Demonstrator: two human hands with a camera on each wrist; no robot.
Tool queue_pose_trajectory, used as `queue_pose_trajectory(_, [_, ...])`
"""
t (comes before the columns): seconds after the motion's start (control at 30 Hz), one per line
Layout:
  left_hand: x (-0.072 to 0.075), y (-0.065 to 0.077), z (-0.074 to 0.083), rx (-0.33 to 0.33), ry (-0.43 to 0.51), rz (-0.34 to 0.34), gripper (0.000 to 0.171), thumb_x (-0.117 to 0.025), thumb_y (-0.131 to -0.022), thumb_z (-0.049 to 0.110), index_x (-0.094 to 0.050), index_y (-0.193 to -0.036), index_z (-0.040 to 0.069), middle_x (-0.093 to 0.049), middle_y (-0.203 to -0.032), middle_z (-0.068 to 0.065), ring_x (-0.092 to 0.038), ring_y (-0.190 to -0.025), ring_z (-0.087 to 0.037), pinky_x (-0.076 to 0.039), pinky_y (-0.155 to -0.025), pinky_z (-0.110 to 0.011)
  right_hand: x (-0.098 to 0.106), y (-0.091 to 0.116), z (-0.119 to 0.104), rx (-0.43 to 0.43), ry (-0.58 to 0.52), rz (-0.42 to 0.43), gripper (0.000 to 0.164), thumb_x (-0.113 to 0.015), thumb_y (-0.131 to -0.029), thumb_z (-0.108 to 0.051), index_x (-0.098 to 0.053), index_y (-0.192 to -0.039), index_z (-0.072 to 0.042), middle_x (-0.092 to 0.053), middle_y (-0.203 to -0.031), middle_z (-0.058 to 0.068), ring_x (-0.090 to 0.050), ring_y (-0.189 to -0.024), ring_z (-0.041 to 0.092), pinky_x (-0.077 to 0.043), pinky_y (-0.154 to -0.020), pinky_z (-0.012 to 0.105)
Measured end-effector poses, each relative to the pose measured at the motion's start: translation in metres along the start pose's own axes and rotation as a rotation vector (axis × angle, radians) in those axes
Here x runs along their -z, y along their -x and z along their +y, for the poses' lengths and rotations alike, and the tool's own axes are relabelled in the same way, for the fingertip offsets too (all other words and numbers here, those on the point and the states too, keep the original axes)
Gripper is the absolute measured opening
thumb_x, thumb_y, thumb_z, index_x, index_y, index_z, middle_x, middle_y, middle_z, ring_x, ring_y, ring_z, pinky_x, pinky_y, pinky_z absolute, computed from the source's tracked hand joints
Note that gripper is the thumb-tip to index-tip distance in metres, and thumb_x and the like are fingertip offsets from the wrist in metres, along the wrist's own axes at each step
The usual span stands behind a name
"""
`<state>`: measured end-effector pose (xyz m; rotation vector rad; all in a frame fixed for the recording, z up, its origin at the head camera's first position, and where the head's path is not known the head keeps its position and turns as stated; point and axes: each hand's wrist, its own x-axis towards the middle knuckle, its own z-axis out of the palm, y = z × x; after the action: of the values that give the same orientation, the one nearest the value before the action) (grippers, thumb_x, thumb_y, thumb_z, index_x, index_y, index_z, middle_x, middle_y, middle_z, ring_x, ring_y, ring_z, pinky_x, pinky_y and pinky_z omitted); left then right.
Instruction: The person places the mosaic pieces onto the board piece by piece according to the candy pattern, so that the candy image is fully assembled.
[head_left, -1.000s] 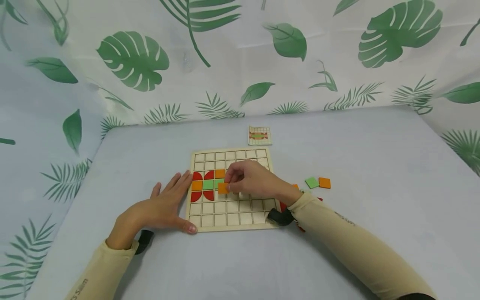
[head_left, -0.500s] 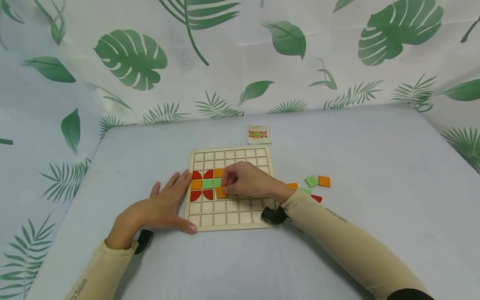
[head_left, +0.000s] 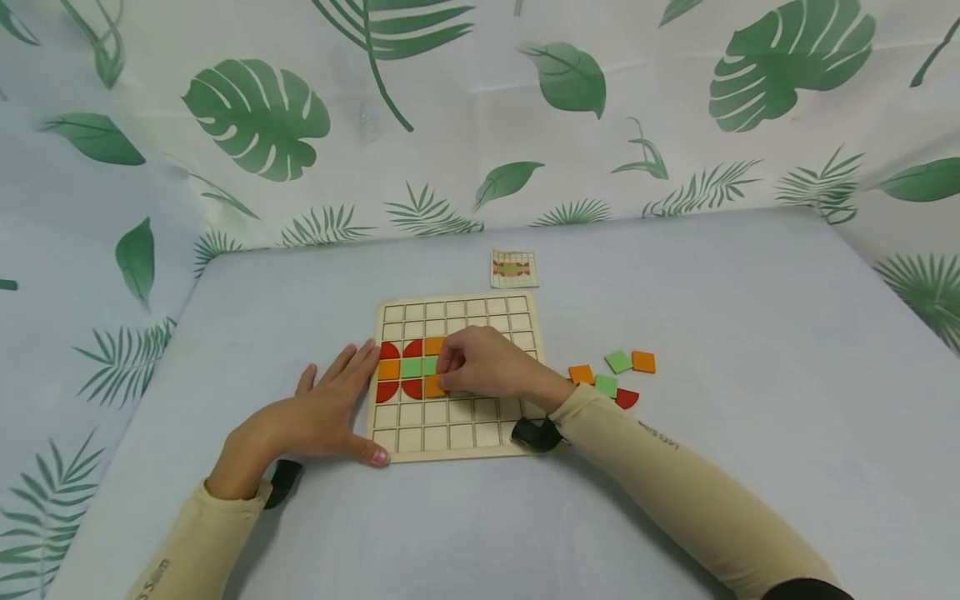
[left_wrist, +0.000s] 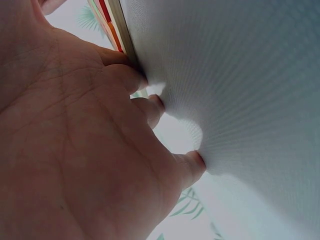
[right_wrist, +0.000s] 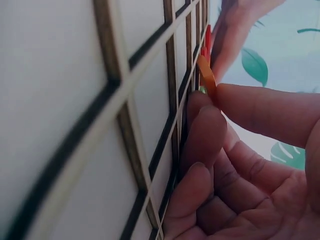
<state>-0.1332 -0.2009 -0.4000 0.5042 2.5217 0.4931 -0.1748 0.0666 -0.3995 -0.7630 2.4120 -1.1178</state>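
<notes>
Right hand: fingers nearly closed, pinching orange tile, just below-left of frame centre.
Left hand: fingers spreading, gripping nothing, touching board at left-centre.
Seating tip: probably needing edges squared to cell, then pressing flat before letting go.

Head cam: R hand hides several mid-row cells of board plus part of orange tile & green tile next to it; print on card too small to read cell by cell; L sleeve & black band cut off at btm edge. L wrist cam: L hand cropped at left edge, board just a sliver, cut at top. R wrist cam: R hand runs off right edge, board off left & btm, orange tile near edge-on, can't judge face.
</notes>
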Motion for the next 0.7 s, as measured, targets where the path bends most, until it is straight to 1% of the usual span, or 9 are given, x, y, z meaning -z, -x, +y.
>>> queue_pose_trajectory(0.2, [0.0002,0.001,-0.0003,-0.006,0.008,0.002,0.144,-0.091,-0.075,0.062,-0.003,-0.171,0.001,0.002,-0.179,-0.016,0.006,-0.162,-0.043,0.005,-0.119,-0.078,-0.0025,0.0004,-0.0019,0.028,0.038,0.012,0.006,-0.077,-0.095,-0.005,-0.073,-0.09,-0.007,-0.067,-0.079,-0.001,-0.059,-0.075,0.013,-0.051,-0.072,0.027])
queue_pose_trajectory(0.53, [-0.0014,0.0004,-0.0013,-0.016,0.008,-0.002,0.144,-0.091,-0.076,0.064,-0.002,-0.171,0.002,0.002,-0.179,-0.015,0.006,-0.163,-0.042,0.005,-0.119,-0.077,-0.0036,0.0027,-0.0018,0.037,0.038,0.016,0.009,-0.076,-0.093,-0.002,-0.071,-0.088,-0.007,-0.066,-0.077,-0.002,-0.058,-0.073,0.013,-0.05,-0.071,0.027])
queue_pose_trajectory(0.7, [-0.0003,0.0002,-0.002,-0.011,0.007,-0.01,0.145,-0.09,-0.076,0.064,0.001,-0.171,0.004,0.003,-0.179,-0.016,0.006,-0.163,-0.042,0.006,-0.119,-0.077,-0.0034,0.0033,0.0006,0.041,0.029,0.006,0.008,-0.076,-0.094,-0.002,-0.071,-0.09,-0.008,-0.067,-0.079,-0.002,-0.06,-0.075,0.013,-0.051,-0.072,0.027])
